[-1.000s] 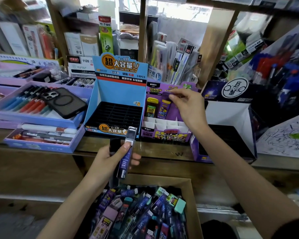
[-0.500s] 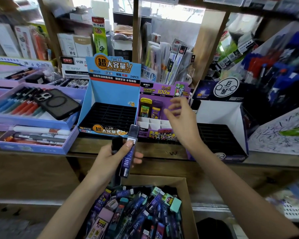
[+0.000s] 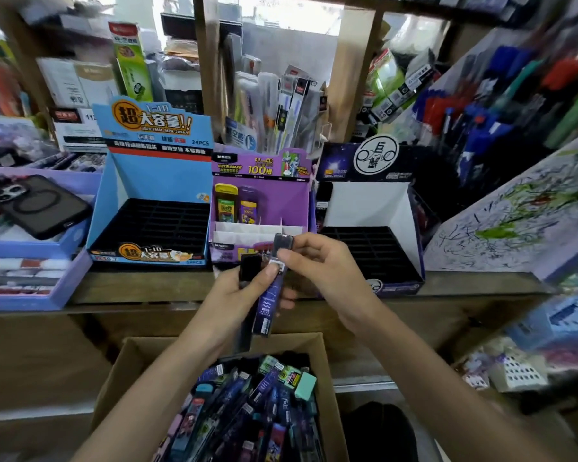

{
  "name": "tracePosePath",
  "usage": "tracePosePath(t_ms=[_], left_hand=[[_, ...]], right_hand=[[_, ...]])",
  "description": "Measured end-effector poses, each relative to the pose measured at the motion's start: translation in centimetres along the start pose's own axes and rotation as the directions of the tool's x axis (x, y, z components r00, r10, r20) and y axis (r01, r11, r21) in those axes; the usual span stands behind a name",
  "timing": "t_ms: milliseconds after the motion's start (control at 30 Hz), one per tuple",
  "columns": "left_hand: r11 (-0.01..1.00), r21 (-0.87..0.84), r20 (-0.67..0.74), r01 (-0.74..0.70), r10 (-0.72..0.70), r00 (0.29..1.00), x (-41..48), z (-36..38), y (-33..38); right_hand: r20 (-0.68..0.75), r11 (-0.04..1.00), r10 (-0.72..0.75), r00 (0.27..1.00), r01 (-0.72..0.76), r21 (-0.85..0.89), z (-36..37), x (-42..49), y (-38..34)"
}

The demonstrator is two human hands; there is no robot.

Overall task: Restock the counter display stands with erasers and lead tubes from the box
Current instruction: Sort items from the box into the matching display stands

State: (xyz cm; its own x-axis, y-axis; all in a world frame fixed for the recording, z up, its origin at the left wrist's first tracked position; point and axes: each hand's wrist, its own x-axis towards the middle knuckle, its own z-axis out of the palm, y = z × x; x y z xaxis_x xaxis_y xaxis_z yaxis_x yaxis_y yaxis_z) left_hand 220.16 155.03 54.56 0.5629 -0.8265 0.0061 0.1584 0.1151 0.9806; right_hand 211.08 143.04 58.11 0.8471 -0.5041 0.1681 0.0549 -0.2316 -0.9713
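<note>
Right hand (image 3: 327, 278) has left the purple cardboard display stand (image 3: 264, 201), apparently pinching the slim dark-blue lead tube (image 3: 267, 308) gripped by the left hand (image 3: 234, 301).

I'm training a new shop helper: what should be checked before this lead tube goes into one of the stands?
1. Left hand grips the long dark blue plastic lead tube: ok.
2. Right hand pinches its upper end: ok.
3. Blue cardboard stand has free black slots: ok.
4. Which stand matches this tube: cannot tell.
5. Slim black tube behind it held firmly: cannot tell.
</note>
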Motion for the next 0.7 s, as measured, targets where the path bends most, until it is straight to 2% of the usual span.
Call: tracePosePath(t_ms=[133, 233, 300, 400, 533, 600, 700], left_hand=[[0.994, 0.113, -0.066, -0.01, 0.017, 0.998, 1.4, 0.6, -0.5], [0.992, 0.126, -0.088, 0.019, -0.007, 0.996, 2.3, 0.3, -0.4], [0.998, 0.012, -0.112, 0.066, -0.064, 0.992, 2.8, 0.0, -0.6], [0.964, -0.218, -0.068, 0.151, -0.17, 0.983, 3.2, -0.5, -0.7], [0.951, -0.279, -0.024, 0.136, -0.149, 0.989, 2.7, -0.7, -0.8], [0.966, -0.241, -0.053, 0.093, -0.108, 0.993, 2.4, -0.8, -0.8], [0.998, -0.06, -0.088, 0.005, -0.01, 0.996, 2.2, -1.0, -0.9]], right_hand=[[-0.183, 0.999, -0.022, 0.983, 0.026, 0.022, -3.5, 1.1, -1.3], [-0.294, 0.987, -0.125, 0.948, 0.088, -0.135, -7.4, 3.1, -2.6], [-0.324, 0.965, -0.187, 0.927, 0.112, -0.236, -9.5, 4.5, -3.0], [-0.31, 0.939, -0.207, 0.928, 0.098, -0.33, -11.1, 6.3, -2.2], [-0.232, 0.948, -0.167, 0.958, 0.092, -0.306, -10.4, 7.7, -0.4], [-0.194, 0.947, -0.168, 0.967, 0.103, -0.304, -10.0, 8.0, 0.0], [-0.162, 0.947, -0.151, 0.975, 0.096, -0.306, -10.3, 8.5, 0.3]])
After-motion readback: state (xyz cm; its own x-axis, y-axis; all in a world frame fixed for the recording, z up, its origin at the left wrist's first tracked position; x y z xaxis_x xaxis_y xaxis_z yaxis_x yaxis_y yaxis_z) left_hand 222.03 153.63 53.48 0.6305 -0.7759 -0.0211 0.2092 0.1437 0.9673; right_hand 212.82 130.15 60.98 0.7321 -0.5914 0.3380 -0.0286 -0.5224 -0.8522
